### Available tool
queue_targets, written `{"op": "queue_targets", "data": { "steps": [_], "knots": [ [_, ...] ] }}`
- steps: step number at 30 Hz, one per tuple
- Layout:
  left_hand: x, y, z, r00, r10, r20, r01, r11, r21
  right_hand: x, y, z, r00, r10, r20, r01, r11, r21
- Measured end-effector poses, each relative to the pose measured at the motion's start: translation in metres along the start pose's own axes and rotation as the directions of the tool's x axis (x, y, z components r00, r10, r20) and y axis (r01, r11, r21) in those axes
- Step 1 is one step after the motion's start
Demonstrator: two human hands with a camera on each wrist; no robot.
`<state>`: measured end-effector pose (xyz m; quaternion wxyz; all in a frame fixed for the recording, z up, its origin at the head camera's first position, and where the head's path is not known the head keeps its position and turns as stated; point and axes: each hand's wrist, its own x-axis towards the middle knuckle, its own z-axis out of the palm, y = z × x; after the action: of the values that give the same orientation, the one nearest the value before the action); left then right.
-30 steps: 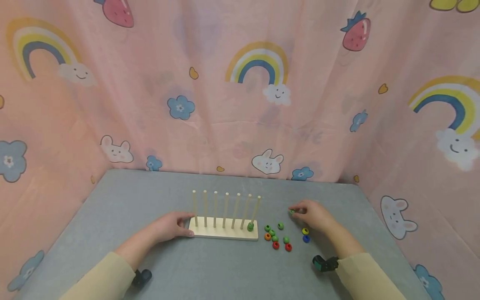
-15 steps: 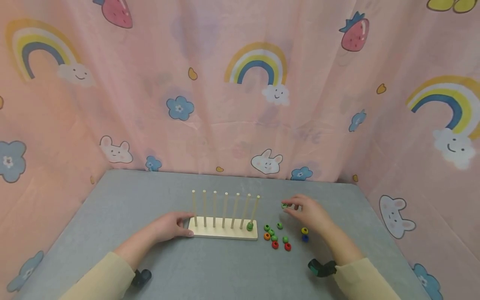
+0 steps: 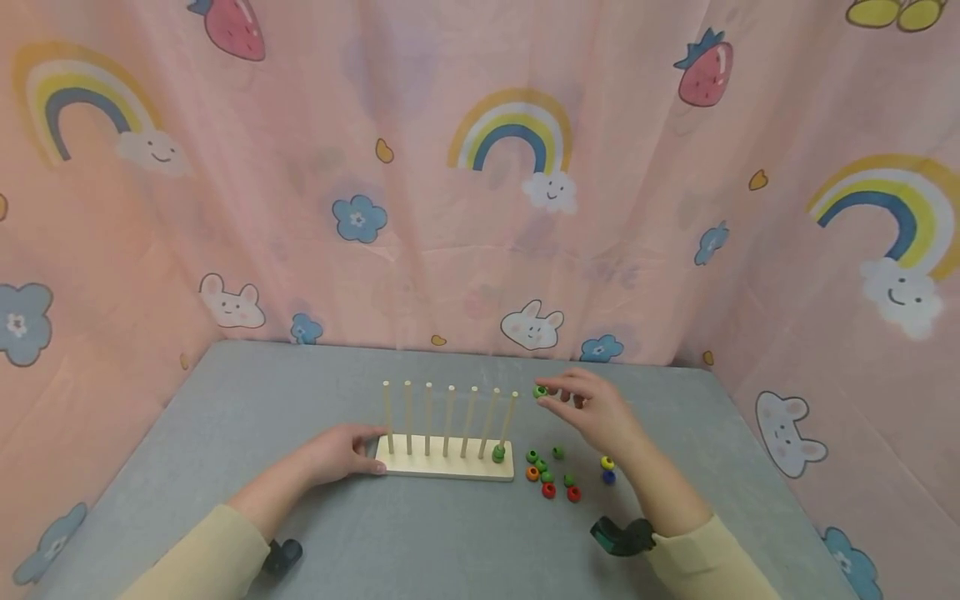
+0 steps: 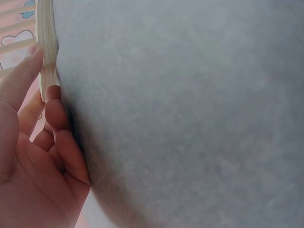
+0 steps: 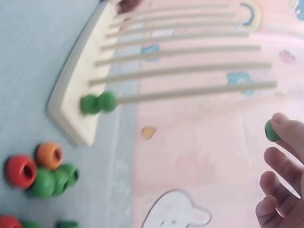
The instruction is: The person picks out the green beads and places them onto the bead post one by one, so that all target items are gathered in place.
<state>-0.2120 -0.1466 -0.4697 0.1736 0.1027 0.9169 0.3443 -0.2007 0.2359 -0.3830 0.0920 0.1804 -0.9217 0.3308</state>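
Head: bead (image 3: 540, 392), pegboard (image 3: 442, 469) in pinching hands (image 3: 603, 410) (image 3: 336, 455)

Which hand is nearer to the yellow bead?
The right hand: it shows above the yellow bead in the head view, pinching a green bead. The left hand is farther off, holding the peg board's left end.
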Motion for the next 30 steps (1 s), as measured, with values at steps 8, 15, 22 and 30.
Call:
{"op": "queue_targets", "data": {
  "steps": [8, 15, 22, 30],
  "knots": [
    [-0.001, -0.001, 0.000, 1.000, 0.001, 0.001, -0.001, 1.000, 0.009, 0.003, -0.022, 0.000, 0.995, -0.088, -0.043, 0.092, 0.992, 0.081],
    [-0.001, 0.000, 0.000, 1.000, 0.007, 0.004, -0.007, 1.000, 0.007, 0.004, -0.027, 0.003, 0.992, -0.112, -0.055, 0.117, 0.987, 0.111],
    [0.000, -0.001, 0.001, 1.000, -0.008, 0.006, 0.008, 1.000, -0.013, 0.006, -0.028, 0.009, 0.994, -0.103, -0.027, 0.106, 0.987, 0.120],
    [0.001, -0.002, 0.001, 1.000, -0.008, 0.003, 0.008, 1.000, -0.003, 0.007, -0.027, 0.014, 0.997, -0.071, 0.016, 0.069, 0.992, 0.101]
  ]
}}
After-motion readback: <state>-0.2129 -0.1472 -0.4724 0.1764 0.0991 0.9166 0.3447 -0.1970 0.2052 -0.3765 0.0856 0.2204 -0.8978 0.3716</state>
